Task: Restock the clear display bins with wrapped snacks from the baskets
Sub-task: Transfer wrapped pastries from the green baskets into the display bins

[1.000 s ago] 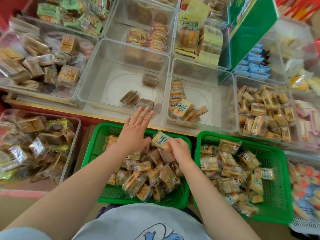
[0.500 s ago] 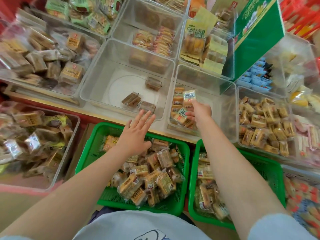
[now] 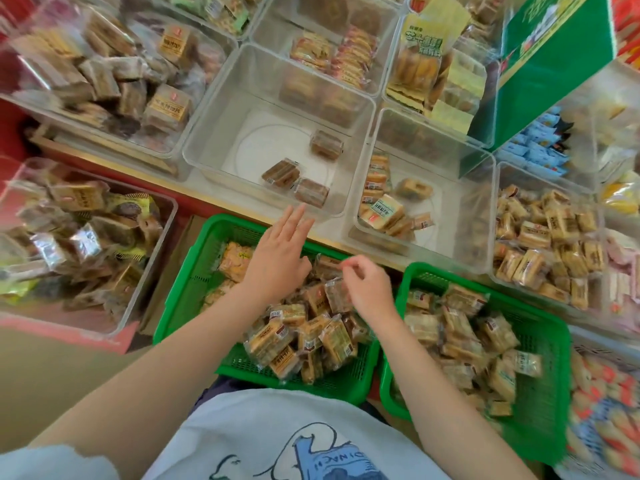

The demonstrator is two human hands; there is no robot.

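Note:
My left hand (image 3: 277,258) is open and flat over the far end of the left green basket (image 3: 180,306), fingers pointing at the nearly bare clear bin (image 3: 242,81) that holds three brown wrapped snacks. My right hand (image 3: 367,289) hovers over the same basket, with thumb and forefinger pinched on the top edge of a wrapped snack (image 3: 337,296) that stands up out of the pile. The clear bin to the right (image 3: 464,216) holds several yellow-labelled wrapped snacks along its left side. A second green basket (image 3: 550,393) at the right is full of similar snacks.
Fuller clear bins surround the two: brown packs at the left (image 3: 86,74), a low bin (image 3: 104,237) beside the basket, yellow cakes at the right (image 3: 547,244). A green carton (image 3: 554,64) leans at the back right. A white basket (image 3: 606,427) of pink and blue packs sits far right.
My right hand took a snack from the left basket, dropped it in the right clear bin, and has come back over the basket. My left hand stayed open and hardly moved.

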